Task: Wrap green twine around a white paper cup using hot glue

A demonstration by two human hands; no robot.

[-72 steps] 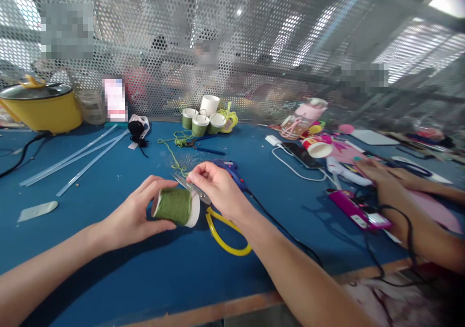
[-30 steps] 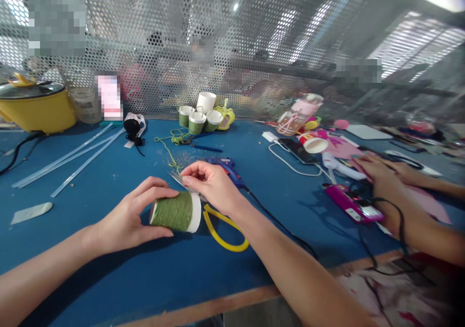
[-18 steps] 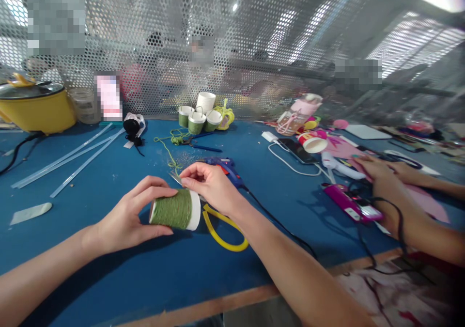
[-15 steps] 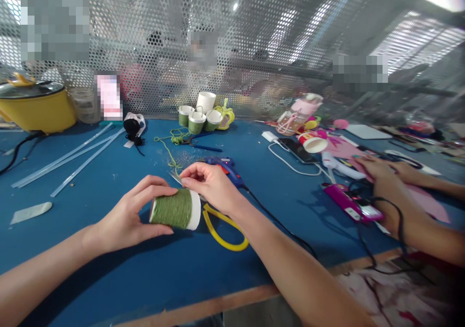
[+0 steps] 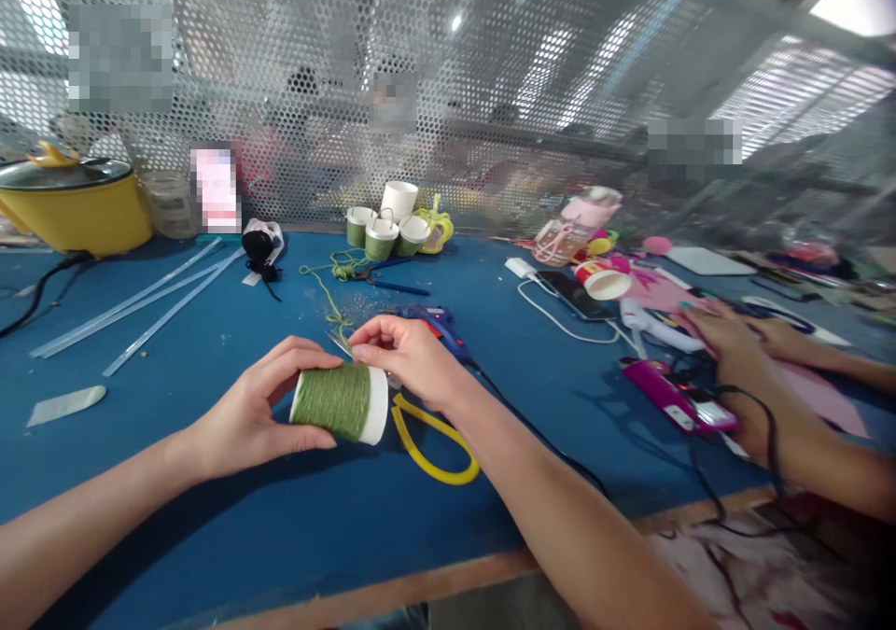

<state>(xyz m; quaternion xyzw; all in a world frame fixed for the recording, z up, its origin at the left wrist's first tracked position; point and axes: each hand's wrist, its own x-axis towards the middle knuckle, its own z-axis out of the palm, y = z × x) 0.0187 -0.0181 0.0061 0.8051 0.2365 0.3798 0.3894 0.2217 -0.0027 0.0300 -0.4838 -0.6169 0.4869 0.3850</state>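
Note:
My left hand (image 5: 246, 413) grips a white paper cup wrapped in green twine (image 5: 339, 402), held on its side just above the blue table (image 5: 210, 518). My right hand (image 5: 406, 355) pinches at the cup's upper edge, fingers closed on the twine end there. Yellow-handled scissors (image 5: 427, 445) lie on the table right under and behind the cup, blades pointing up-left. A blue glue gun (image 5: 432, 318) lies just beyond my right hand, its black cord running to the right.
Several twine-wrapped cups (image 5: 384, 229) and loose green twine (image 5: 334, 280) sit at the back, clear glue sticks (image 5: 140, 305) at left, a yellow pot (image 5: 74, 203) far left. Another person's hands (image 5: 735, 341) work at right among a phone (image 5: 581, 296), cables and pink items.
Almost nothing moved. My right hand's fingers shifted slightly down onto the cup's top edge, and the cup was turned a little in my left hand.

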